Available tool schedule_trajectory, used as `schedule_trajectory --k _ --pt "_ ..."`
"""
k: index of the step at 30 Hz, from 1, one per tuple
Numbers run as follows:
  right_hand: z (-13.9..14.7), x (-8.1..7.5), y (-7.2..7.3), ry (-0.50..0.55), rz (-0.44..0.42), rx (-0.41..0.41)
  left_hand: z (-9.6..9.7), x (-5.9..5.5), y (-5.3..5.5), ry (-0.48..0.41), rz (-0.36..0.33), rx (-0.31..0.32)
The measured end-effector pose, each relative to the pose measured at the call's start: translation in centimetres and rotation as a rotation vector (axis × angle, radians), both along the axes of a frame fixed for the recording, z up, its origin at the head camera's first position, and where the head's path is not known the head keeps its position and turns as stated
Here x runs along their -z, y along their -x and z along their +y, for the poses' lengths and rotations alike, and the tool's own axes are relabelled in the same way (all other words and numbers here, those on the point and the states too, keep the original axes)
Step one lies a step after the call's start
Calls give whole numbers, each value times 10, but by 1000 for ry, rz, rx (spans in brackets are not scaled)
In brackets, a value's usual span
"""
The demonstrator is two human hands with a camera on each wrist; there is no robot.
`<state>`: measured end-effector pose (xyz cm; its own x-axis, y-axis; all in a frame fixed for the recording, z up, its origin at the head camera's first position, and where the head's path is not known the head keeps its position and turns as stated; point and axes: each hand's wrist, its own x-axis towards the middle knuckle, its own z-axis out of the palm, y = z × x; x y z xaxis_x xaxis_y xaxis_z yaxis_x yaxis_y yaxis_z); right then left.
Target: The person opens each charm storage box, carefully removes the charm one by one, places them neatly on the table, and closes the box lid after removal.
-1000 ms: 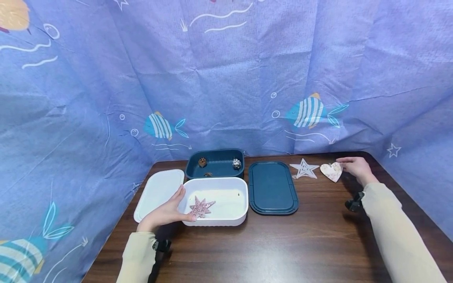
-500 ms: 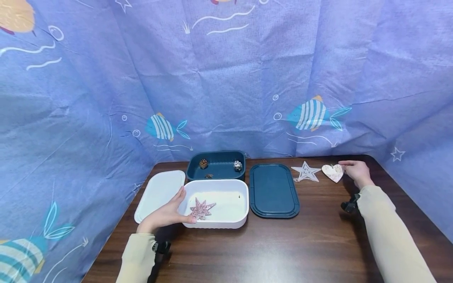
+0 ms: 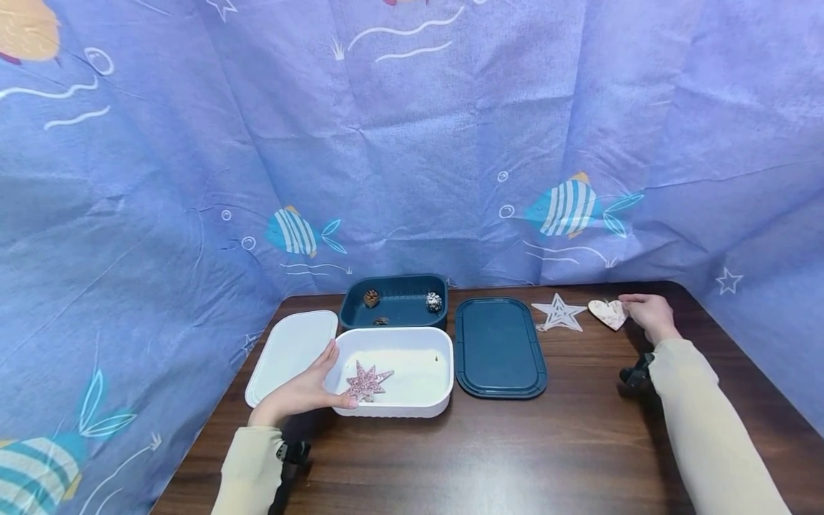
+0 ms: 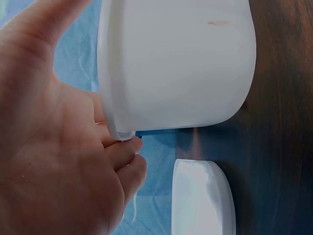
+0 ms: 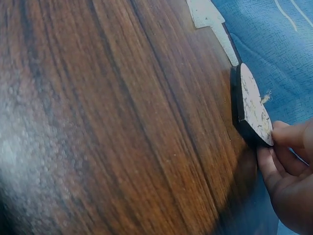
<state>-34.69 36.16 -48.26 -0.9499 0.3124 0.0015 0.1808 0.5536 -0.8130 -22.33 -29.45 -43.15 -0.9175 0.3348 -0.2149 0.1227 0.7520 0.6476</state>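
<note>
My left hand [image 3: 305,392] grips the left end of a white plastic box [image 3: 405,412], thumb at the front wall and fingers at the rim. Inside the box lies a pink glittery star ornament [image 3: 367,383]. In the left wrist view the fingers [image 4: 128,169] curl at the rim of the box [image 4: 181,63]. At the far right of the table, my right hand [image 3: 650,315] pinches the edge of a pale, patterned heart ornament [image 3: 608,313] between thumb and fingers. The right wrist view shows the heart [image 5: 253,110] edge-on, with dark sides and a bit of string on top.
A white openwork star [image 3: 558,313] lies left of the heart. Beside the white box are a dark blue lid [image 3: 500,347] and a white lid [image 3: 290,354]. Behind it, a dark blue box [image 3: 402,286] holds several pine cones [image 3: 434,302]. A fabric curtain [image 3: 412,179] hangs behind the table.
The heart looks slightly flatter in the head view than a second ago, still in the right hand's pinch. The right forearm has shifted slightly left. The left hand keeps its grip on the white box.
</note>
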Motion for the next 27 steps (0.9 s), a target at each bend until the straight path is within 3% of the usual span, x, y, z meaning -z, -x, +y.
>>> schedule_trajectory --k 27 --pt "-3 7 1 -45 34 -12 0 1 -1 -10 6 -5"
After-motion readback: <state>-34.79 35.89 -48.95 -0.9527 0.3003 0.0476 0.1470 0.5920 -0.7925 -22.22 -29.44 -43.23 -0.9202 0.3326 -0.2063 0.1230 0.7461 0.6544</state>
